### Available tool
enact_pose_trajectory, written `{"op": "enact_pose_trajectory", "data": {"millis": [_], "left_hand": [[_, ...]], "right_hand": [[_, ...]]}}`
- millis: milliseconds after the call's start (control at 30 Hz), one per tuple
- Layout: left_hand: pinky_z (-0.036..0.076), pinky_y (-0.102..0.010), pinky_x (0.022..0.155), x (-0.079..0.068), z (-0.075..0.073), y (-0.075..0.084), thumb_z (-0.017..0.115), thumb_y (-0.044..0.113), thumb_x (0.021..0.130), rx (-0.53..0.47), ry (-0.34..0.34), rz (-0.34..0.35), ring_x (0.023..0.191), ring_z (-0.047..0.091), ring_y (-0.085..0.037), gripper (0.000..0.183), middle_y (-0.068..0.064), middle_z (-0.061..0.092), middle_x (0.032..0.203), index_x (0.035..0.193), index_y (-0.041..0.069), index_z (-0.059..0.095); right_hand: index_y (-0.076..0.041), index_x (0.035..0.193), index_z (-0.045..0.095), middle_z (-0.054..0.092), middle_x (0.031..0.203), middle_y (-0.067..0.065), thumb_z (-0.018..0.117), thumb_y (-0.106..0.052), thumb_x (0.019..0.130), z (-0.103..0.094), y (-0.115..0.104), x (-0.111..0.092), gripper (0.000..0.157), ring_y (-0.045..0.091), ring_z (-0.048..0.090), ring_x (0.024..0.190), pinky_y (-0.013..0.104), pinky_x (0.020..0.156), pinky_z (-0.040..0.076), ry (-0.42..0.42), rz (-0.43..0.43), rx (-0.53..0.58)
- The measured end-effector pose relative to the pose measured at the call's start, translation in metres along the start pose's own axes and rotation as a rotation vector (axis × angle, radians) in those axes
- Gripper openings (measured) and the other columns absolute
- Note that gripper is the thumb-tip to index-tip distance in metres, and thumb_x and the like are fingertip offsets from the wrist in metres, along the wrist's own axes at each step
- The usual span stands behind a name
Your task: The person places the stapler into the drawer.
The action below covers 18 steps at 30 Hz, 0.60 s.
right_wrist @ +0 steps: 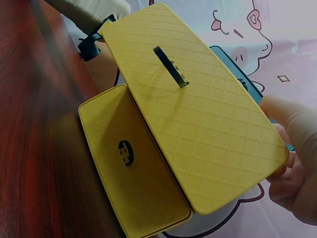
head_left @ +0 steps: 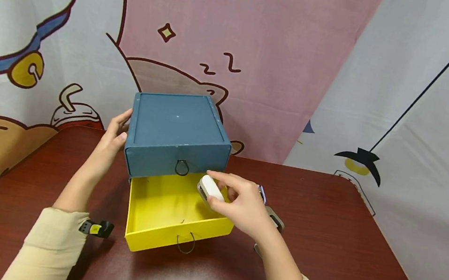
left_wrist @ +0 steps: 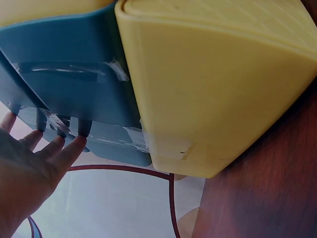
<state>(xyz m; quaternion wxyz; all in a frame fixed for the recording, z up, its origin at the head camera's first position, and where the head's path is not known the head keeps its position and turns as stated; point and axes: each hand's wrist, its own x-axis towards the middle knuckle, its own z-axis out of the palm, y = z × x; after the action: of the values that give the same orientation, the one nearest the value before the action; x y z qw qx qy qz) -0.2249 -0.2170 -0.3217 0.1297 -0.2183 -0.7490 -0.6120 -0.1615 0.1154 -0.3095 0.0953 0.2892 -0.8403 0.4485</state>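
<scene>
Right hand (head_left: 243, 205) pinching white object (head_left: 213, 187) at fingertips (head_left: 219, 175), over yellow drawer (head_left: 160, 238); left hand (head_left: 111, 138) spread against blue box (head_left: 171, 126).

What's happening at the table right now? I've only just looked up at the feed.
A person has the left hand against the side of the blue box, while the right hand pinches a small white object between thumb and fingers. Below the blue box, the yellow drawer stands pulled out, and the white object is held above its right part, not let go. A small item on the table is partly hidden behind the right wrist.
</scene>
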Motion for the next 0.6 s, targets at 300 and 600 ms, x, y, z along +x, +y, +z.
{"op": "enact_pose_trajectory", "data": {"millis": [300, 600], "left_hand": [[0.022, -0.054, 0.103, -0.0002, -0.0001, 0.0004, 0.039, 0.041, 0.098, -0.002, 0.000, -0.002, 0.137, 0.021, -0.033, 0.062, -0.008, 0.019, 0.154, 0.153, 0.021, 0.019], [0.023, -0.051, 0.103, 0.0003, 0.0001, -0.0003, 0.039, 0.040, 0.098, 0.002, 0.000, 0.001, 0.137, 0.021, -0.032, 0.062, -0.008, 0.019, 0.154, 0.153, 0.020, 0.018]], "right_hand": [[-0.021, 0.115, 0.072, 0.065, 0.088, -0.010, 0.075, -0.018, 0.080, -0.0011, -0.0020, -0.0006, 0.035, 0.018, 0.045, 0.057, 0.025, 0.048, 0.032, -0.023, 0.050, -0.114], [-0.015, 0.109, 0.074, 0.067, 0.085, -0.011, 0.077, -0.014, 0.080, -0.0017, -0.0011, -0.0013, 0.029, 0.016, 0.046, 0.056, 0.025, 0.047, 0.032, -0.070, 0.113, -0.146]]}}
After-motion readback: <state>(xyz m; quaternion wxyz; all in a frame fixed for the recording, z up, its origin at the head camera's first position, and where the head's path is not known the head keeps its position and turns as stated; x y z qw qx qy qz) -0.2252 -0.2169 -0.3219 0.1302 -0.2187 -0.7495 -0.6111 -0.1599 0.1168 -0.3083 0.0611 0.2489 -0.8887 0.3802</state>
